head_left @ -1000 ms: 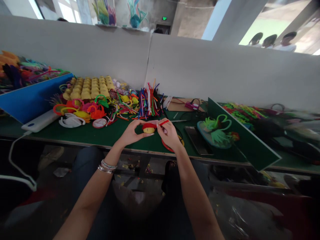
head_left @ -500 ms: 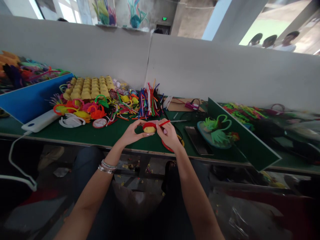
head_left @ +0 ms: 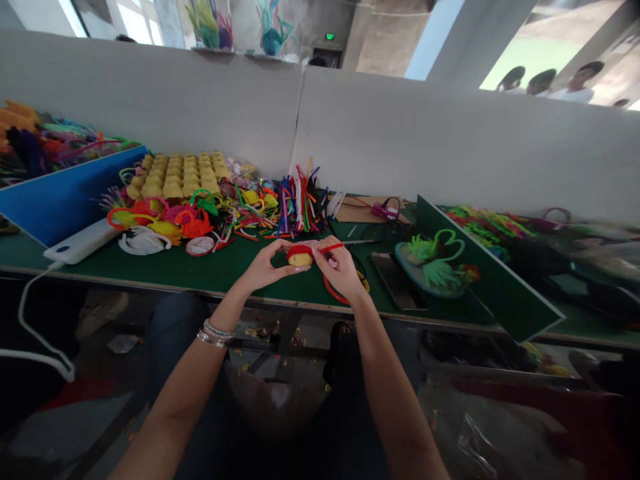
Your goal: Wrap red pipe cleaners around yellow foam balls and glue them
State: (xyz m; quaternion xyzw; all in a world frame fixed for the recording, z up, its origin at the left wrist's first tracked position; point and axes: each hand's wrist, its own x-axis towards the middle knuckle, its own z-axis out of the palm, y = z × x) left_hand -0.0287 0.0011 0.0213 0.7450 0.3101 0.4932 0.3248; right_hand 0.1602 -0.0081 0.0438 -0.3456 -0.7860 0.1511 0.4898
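Just in front of the bundle of coloured stems (head_left: pixel 301 208), the small yellow piece (head_left: pixel 300 260) sits between both hands. The left hand (head_left: pixel 263 268) has its fingers narrowly around it, from the left; the right hand (head_left: pixel 342 270), just as near, pinches the red strip (head_left: pixel 299 249) that lies along the piece's upper edge. The strip's long axis runs sideways. Compared with a second ago, the hands are almost unmoved, but the strip's free tip seems slightly farther right.
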